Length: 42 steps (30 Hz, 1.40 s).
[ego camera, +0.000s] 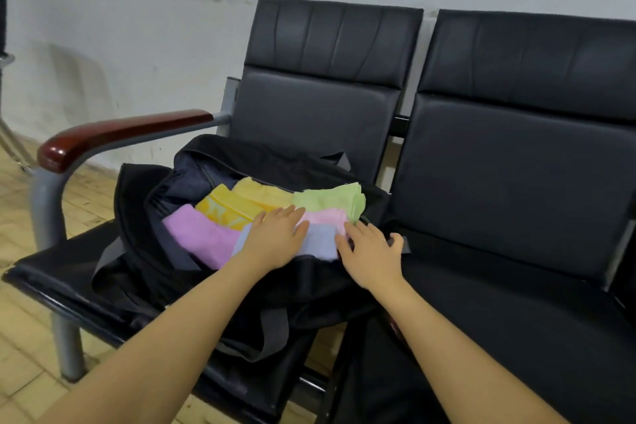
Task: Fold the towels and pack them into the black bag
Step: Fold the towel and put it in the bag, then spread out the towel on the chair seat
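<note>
Both hands lie flat, left hand point(275, 237) and right hand point(371, 253) pressing the blue towel point(321, 241); push evenly so the folded stack settles into the black bag point(192, 286).

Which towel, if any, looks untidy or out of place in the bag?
The green towel at the far right of the black bag: its layered edges fan out over the rim, while the other towels lie flat.

A black padded bench seat point(44, 270) carries the open black bag point(144, 251) directly on it.
</note>
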Motion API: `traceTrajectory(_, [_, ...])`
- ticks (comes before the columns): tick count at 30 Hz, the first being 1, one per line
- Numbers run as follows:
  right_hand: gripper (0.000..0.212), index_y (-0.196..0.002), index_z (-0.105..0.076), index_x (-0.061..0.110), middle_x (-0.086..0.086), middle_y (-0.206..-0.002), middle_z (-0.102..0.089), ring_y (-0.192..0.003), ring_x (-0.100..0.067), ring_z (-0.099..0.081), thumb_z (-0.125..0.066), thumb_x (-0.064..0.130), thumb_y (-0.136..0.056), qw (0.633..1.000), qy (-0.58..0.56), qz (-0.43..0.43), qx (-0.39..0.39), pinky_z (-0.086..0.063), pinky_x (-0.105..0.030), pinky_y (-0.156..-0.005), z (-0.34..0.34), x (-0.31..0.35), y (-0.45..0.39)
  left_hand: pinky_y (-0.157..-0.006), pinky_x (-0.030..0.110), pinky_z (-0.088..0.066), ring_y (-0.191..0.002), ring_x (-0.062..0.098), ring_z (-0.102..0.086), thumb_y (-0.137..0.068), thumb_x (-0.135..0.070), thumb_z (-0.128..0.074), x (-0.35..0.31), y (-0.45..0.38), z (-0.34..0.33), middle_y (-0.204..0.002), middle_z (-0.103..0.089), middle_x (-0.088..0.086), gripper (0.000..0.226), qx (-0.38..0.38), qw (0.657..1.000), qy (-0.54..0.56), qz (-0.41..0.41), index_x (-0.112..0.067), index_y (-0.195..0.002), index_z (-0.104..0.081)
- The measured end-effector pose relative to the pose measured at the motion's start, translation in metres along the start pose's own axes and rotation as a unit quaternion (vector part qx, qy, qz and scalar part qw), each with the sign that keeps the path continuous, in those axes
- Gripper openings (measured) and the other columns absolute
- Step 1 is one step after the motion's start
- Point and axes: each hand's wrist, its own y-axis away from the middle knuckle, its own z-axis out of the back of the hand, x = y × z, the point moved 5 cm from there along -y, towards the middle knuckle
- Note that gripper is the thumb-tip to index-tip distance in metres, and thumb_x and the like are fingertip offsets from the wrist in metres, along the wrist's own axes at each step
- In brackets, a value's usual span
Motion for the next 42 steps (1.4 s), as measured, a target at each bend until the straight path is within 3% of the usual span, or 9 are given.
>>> traceTrajectory(5, [0.048,-0.147,-0.034,0.028,0.005,-0.153,-0.033,-0.142,-0.012,-0.027,-0.03,0.044,-0.102,0.999,0.013,-0.031,-0.013,-0.017,-0.039,-0.109,0.046,-0.054,0.049,-0.109,0.029,-0.02,-0.138,0.018,-0.033,-0.101,-0.038,-0.029,-0.075,0.016,0.017,-0.152,-0.035,-0.002,0.047,-0.015,0.996,-0.031,-0.084,-0.023,-0.144,-0.04])
traceTrajectory(8, [0.046,-0.146,-0.036,0.025,0.006,-0.148,-0.041,-0.136,-0.013,-0.036,-0.034,0.04,-0.102,0.998,0.011,-0.054,-0.032,-0.022,-0.036,-0.107,0.075,-0.099,0.085,-0.106,0.029,-0.024,-0.134,0.019,-0.038,-0.1,-0.037,-0.033,-0.137,0.029,0.015,-0.147,-0.043,-0.002,0.045,-0.017,0.99,-0.023,-0.137,-0.021,-0.139,-0.046])
traceTrajectory(15, [0.043,-0.14,-0.044,0.018,0.0,-0.139,-0.05,-0.124,-0.021,-0.048,-0.037,0.035,-0.101,0.987,0.033,-0.146,-0.058,-0.032,-0.036,-0.1,0.133,-0.226,0.177,-0.111,0.033,-0.025,-0.137,0.016,-0.036,-0.1,-0.034,-0.041,-0.3,0.063,-0.022,-0.151,-0.037,0.0,0.044,0.027,0.968,0.026,-0.248,-0.019,-0.141,-0.045])
traceTrajectory(23, [0.035,-0.115,-0.06,0.011,-0.01,-0.115,-0.061,-0.109,-0.032,-0.054,-0.04,0.03,-0.094,0.948,0.02,-0.291,-0.13,-0.037,-0.04,-0.09,0.19,-0.381,0.278,-0.107,0.034,-0.026,-0.129,0.018,-0.045,-0.101,-0.031,-0.04,-0.483,0.108,-0.069,-0.143,-0.048,-0.003,0.041,0.064,0.936,0.09,-0.335,-0.019,-0.139,-0.047])
traceTrajectory(28, [0.037,-0.128,-0.053,0.013,-0.008,-0.129,-0.056,-0.119,-0.029,-0.049,-0.045,0.03,-0.097,0.911,0.106,-0.376,-0.13,-0.028,-0.038,-0.093,0.204,-0.461,0.35,-0.083,0.037,-0.037,-0.102,0.029,-0.057,-0.099,-0.025,-0.041,-0.584,0.139,-0.102,-0.106,-0.063,0.004,0.023,0.105,0.911,0.133,-0.375,-0.01,-0.101,-0.058])
traceTrajectory(29, [0.036,-0.127,-0.053,0.012,-0.009,-0.128,-0.056,-0.118,-0.03,-0.049,-0.046,0.03,-0.096,0.9,0.111,-0.399,-0.132,-0.027,-0.039,-0.095,0.205,-0.475,0.365,-0.082,0.037,-0.035,-0.103,0.029,-0.056,-0.099,-0.026,-0.041,-0.602,0.144,-0.109,-0.106,-0.063,0.004,0.022,0.115,0.905,0.138,-0.386,-0.011,-0.101,-0.057])
traceTrajectory(32, [0.033,-0.118,-0.056,0.006,-0.016,-0.118,-0.058,-0.111,-0.034,-0.05,-0.055,0.025,-0.092,0.87,0.128,-0.443,-0.172,-0.026,-0.044,-0.095,0.21,-0.507,0.399,-0.097,0.037,-0.034,-0.122,0.026,-0.047,-0.099,-0.032,-0.039,-0.649,0.16,-0.132,-0.131,-0.056,0.004,0.038,0.141,0.887,0.152,-0.413,-0.015,-0.13,-0.054])
traceTrajectory(34, [0.035,-0.116,-0.057,0.001,-0.019,-0.114,-0.059,-0.107,-0.036,-0.051,-0.06,0.023,-0.088,0.855,0.136,-0.461,-0.196,-0.025,-0.046,-0.093,0.213,-0.524,0.414,-0.1,0.039,-0.034,-0.122,0.026,-0.047,-0.095,-0.035,-0.033,-0.676,0.17,-0.144,-0.132,-0.055,0.005,0.045,0.155,0.87,0.174,-0.435,-0.013,-0.128,-0.055])
traceTrajectory(42, [0.04,-0.133,-0.046,0.008,-0.015,-0.13,-0.052,-0.12,-0.034,-0.039,-0.038,0.031,-0.101,0.807,0.113,-0.536,-0.224,-0.018,-0.041,-0.094,0.228,-0.565,0.442,-0.108,0.033,-0.017,-0.141,0.014,-0.027,-0.102,-0.028,-0.035,-0.753,0.187,-0.163,-0.154,-0.032,-0.004,0.041,0.145,0.842,0.178,-0.488,-0.025,-0.143,-0.04])
